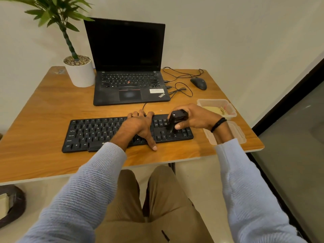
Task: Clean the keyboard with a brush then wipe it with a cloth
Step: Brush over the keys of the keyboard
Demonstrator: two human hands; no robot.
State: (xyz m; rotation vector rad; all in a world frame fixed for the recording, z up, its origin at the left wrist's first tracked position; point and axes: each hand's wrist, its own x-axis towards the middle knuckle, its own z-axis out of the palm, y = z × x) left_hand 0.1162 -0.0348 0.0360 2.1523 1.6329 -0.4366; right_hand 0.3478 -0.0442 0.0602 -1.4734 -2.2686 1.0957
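A black keyboard [98,132] lies across the front of the wooden table [43,106]. My left hand [140,127] rests flat on its middle, fingers curled over the far edge and thumb at the near edge. My right hand [194,116] grips a black brush [175,121], held upright with its bristle end down on the keys at the keyboard's right end. A pale yellow cloth [212,109] lies inside a clear plastic container [231,109] just right of that hand.
An open black laptop [129,81] stands behind the keyboard, with a wired mouse [199,83] and loose cables [180,86] to its right. A potted plant [79,71] sits at the back left. The container's lid [238,132] lies under my right wrist.
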